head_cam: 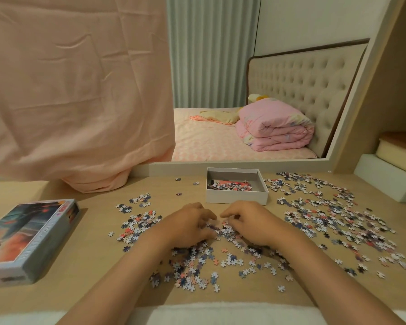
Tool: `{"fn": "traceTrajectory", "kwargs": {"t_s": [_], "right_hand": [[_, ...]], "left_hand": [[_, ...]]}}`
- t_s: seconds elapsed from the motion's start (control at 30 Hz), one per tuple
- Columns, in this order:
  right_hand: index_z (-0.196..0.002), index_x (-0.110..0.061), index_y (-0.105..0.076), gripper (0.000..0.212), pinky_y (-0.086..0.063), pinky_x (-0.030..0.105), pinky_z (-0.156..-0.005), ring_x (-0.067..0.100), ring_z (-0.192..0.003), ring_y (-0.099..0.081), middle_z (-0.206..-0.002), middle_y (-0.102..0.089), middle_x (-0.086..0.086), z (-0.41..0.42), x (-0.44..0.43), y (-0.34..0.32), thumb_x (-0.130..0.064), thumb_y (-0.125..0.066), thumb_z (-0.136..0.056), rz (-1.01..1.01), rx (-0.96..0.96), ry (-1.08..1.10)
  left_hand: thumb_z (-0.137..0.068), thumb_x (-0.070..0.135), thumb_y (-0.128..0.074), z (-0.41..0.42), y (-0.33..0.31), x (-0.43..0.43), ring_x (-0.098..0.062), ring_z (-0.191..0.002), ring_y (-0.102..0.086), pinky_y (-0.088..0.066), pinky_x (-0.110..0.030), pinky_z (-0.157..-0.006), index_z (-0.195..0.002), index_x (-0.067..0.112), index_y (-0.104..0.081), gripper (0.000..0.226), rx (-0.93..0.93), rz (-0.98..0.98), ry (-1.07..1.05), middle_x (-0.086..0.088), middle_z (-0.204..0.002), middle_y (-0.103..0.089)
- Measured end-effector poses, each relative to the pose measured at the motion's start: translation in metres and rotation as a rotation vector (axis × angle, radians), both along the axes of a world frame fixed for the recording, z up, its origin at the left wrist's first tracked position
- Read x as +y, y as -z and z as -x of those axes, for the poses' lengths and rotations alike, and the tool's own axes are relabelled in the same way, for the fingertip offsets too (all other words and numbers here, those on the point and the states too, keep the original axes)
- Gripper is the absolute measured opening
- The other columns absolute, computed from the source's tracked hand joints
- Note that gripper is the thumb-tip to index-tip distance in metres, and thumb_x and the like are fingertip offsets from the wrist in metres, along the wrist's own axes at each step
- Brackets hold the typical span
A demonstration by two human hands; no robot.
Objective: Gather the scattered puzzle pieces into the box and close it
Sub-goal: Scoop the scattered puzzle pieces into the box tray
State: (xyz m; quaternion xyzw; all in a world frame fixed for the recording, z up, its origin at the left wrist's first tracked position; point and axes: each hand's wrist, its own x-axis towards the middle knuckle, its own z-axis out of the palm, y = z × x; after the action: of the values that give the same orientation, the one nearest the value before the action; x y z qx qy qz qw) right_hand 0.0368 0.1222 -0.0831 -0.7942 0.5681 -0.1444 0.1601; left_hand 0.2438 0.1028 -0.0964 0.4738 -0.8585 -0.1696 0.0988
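Note:
Small puzzle pieces [333, 214] lie scattered over the wooden tabletop, thickest at the right and in front of me. An open white box [237, 197] stands at the back centre with some pieces in its bottom. Its printed lid [31, 233] lies at the left. My left hand [190, 222] and my right hand [249, 221] rest side by side just in front of the box, fingers curled down and cupped around a small heap of pieces [218, 227] between them.
A peach cloth [75, 90] hangs down onto the table at the back left. A large mirror [267, 90] leans behind the box and reflects a bed. A white foam block [384, 179] sits at the far right. A white strip runs along the near table edge.

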Motion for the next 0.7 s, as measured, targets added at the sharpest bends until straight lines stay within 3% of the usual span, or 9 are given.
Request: {"fn": "traceTrajectory", "kwargs": {"t_s": [0.1, 0.17, 0.3, 0.5, 0.6, 0.7], "right_hand": [[-0.142, -0.029, -0.049, 0.055, -0.04, 0.039, -0.107, 0.019, -0.13, -0.04, -0.135, -0.044, -0.001, 0.008, 0.004, -0.004, -0.046, -0.058, -0.09, -0.068, 0.196, 0.059], [-0.146, -0.029, -0.042, 0.068, -0.039, 0.041, -0.108, 0.02, -0.132, -0.033, -0.134, -0.037, 0.0, 0.007, 0.008, -0.002, -0.053, -0.059, -0.085, -0.151, 0.264, 0.081], [-0.145, -0.026, -0.044, 0.064, -0.037, 0.04, -0.109, 0.019, -0.13, -0.032, -0.126, -0.037, -0.001, -0.007, 0.007, 0.012, -0.046, -0.06, -0.086, -0.117, 0.187, 0.055], [-0.135, -0.03, -0.058, 0.044, -0.04, 0.027, -0.101, 0.012, -0.112, -0.05, -0.117, -0.046, -0.007, -0.017, 0.001, 0.016, -0.032, -0.065, -0.092, -0.017, 0.073, 0.012], [-0.135, -0.03, -0.058, 0.043, -0.043, 0.025, -0.093, 0.007, -0.101, -0.052, -0.12, -0.047, -0.008, -0.01, 0.005, 0.011, -0.033, -0.064, -0.093, 0.004, 0.016, 0.051], [-0.136, -0.025, -0.056, 0.051, -0.047, 0.035, -0.097, 0.016, -0.113, -0.052, -0.127, -0.045, -0.003, -0.002, 0.008, 0.006, -0.044, -0.06, -0.089, -0.03, 0.14, 0.108]], "left_hand": [[-0.075, 0.079, -0.054, -0.014, -0.01, 0.006, -0.015, -0.128, -0.031, -0.036, -0.043, -0.105, -0.145, 0.042, -0.034, 0.082, -0.231, 0.007, -0.064, 0.009, -0.135, -0.036], [-0.073, 0.08, -0.053, -0.019, -0.009, 0.011, -0.017, -0.131, -0.026, -0.034, -0.045, -0.106, -0.146, 0.045, -0.03, 0.084, -0.343, -0.011, -0.076, 0.007, -0.138, -0.031], [-0.08, 0.069, -0.058, -0.017, 0.002, 0.012, -0.014, -0.127, -0.03, -0.038, -0.041, -0.104, -0.142, 0.045, -0.039, 0.069, -0.179, -0.007, -0.082, 0.007, -0.129, -0.036], [-0.09, 0.046, -0.062, -0.006, 0.013, 0.003, -0.016, -0.112, -0.048, -0.043, -0.031, -0.094, -0.131, 0.033, -0.058, 0.043, 0.008, 0.07, -0.028, 0.006, -0.113, -0.048], [-0.086, 0.057, -0.059, -0.009, 0.009, 0.003, -0.011, -0.114, -0.047, -0.046, -0.034, -0.093, -0.134, 0.036, -0.053, 0.053, 0.015, 0.121, -0.04, 0.009, -0.119, -0.047], [-0.078, 0.075, -0.054, -0.014, 0.009, 0.005, -0.008, -0.121, -0.034, -0.042, -0.036, -0.099, -0.143, 0.04, -0.039, 0.076, -0.052, 0.074, -0.04, 0.011, -0.128, -0.038]]}}
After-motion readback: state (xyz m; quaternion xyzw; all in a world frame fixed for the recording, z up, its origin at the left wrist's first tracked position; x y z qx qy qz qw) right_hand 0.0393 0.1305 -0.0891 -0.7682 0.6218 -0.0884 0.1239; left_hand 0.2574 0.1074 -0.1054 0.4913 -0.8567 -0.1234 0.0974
